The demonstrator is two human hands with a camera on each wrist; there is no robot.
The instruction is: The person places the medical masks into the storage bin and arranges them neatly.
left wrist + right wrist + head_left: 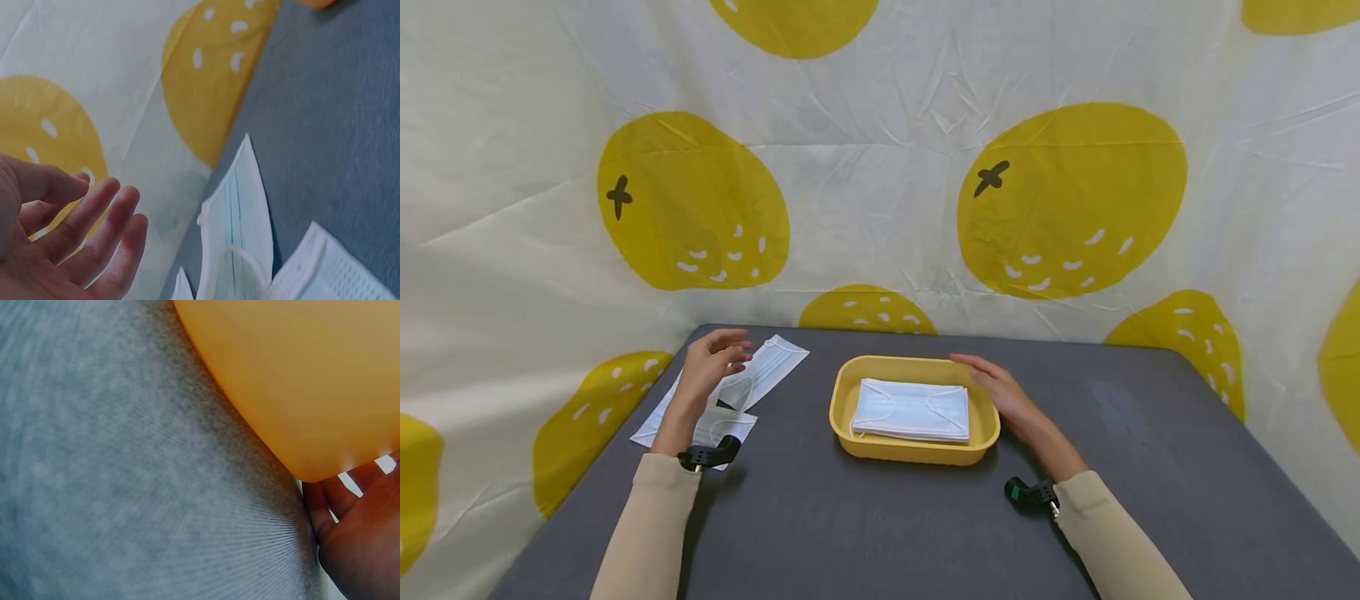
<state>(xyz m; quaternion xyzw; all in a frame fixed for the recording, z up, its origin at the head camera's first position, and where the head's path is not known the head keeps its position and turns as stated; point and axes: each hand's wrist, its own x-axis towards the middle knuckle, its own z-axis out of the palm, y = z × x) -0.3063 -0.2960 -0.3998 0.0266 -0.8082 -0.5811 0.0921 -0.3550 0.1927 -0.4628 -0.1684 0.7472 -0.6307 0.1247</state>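
A yellow tray [842, 392] sits mid-table with a stack of white face masks [913, 408] in it. My right hand [1000, 392] lies flat with straight fingers against the tray's right side; in the right wrist view the palm [356, 544] touches the yellow tray wall [294, 375]. My left hand [711, 362] hovers open with relaxed fingers [100, 231] over loose masks [760, 371] at the table's left edge, holding nothing. The loose masks [240, 231] lie just right of the fingers in the left wrist view.
The grey table [850, 517] has a white cloth with yellow fruit prints [1067, 200] hanging behind and along its sides. More flat masks [715, 425] lie under the left forearm at the left edge. A black wrist band [1033, 493] sits on each forearm.
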